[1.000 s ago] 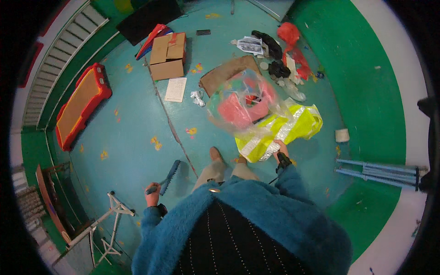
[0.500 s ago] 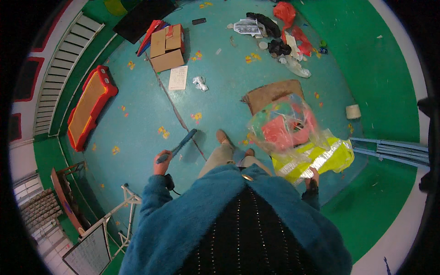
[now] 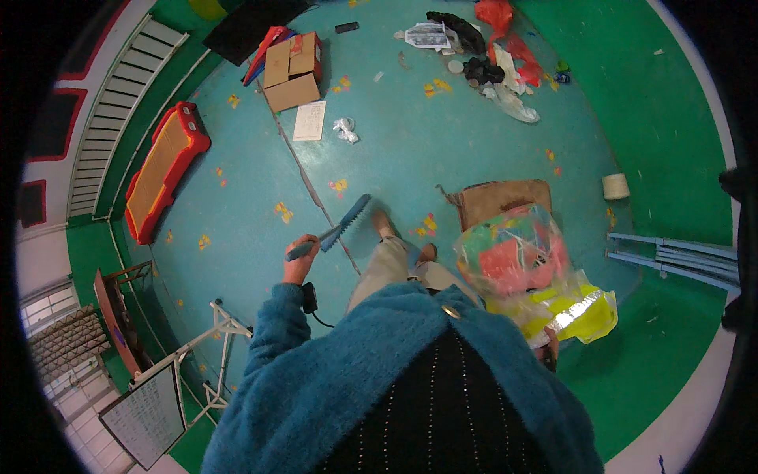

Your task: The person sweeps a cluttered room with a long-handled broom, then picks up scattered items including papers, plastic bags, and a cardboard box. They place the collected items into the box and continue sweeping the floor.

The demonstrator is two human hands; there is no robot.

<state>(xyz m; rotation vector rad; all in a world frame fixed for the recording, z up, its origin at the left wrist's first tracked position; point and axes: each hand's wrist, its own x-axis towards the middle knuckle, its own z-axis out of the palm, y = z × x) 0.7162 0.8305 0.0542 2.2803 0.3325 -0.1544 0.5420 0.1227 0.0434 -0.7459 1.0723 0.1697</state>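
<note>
My left hand (image 3: 300,259) is closed round the handle of a blue-grey brush (image 3: 347,223) with a long row of bristles, held above the floor and pointing ahead and to the right. At my right side, my right hand (image 3: 550,341) is closed at the near edge of a bright yellow reflective vest (image 3: 588,314); its fingertips are partly hidden. Touching the vest is a clear plastic bag (image 3: 517,257) with red, green and other coloured things inside. Behind the bag lies a flat brown piece (image 3: 505,201) with a ragged corner, partly covered by it.
Crumpled bags and papers (image 3: 489,67) lie at the far right. A cardboard box (image 3: 292,71), paper sheet (image 3: 309,121) and white crumpled bit (image 3: 345,130) are ahead. A red-framed cot (image 3: 164,174) stands left, a white-framed board (image 3: 146,415) near left, blue poles (image 3: 671,257) right.
My left hand has moved the brush forward and to the right. The vest, plastic bag and brown piece have shifted together toward me and to the right, along with my right hand.
</note>
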